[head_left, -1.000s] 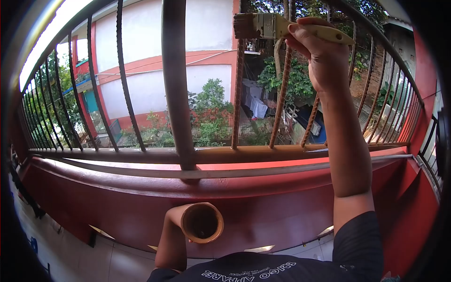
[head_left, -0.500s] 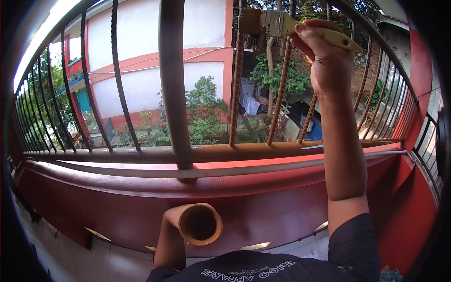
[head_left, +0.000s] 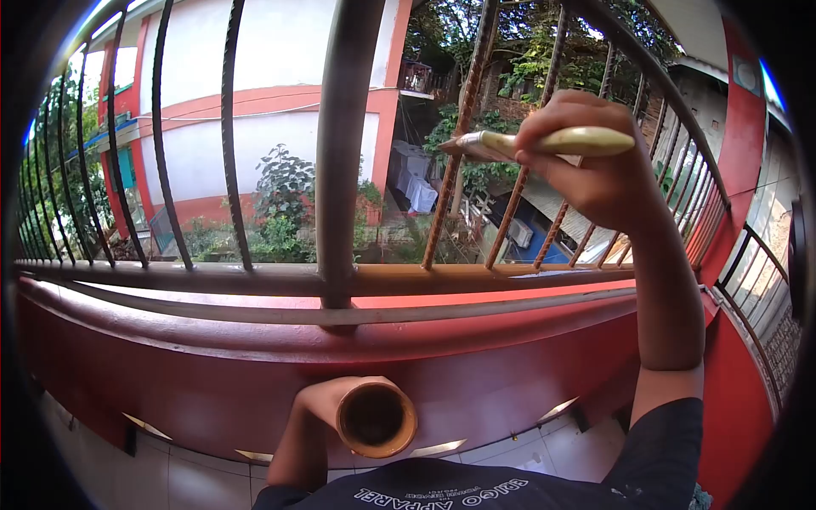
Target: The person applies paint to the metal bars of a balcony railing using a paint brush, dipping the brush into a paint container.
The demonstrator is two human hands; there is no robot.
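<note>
Head view: the brush (head_left: 591, 141) has dropped and turned edge-on, its bristles now at a lower stretch of a ribbed bar (head_left: 439, 212), far right of the thick post (head_left: 338, 187). The right hand (head_left: 595, 183) grasps its handle, fingers closed; near, the left hand (head_left: 330, 398) holds a cup (head_left: 376, 451) (fingers mostly hidden).

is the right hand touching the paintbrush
Touching. The head view shows the right hand gripping the paintbrush by its handle, thumb and fingers closed on it.
</note>
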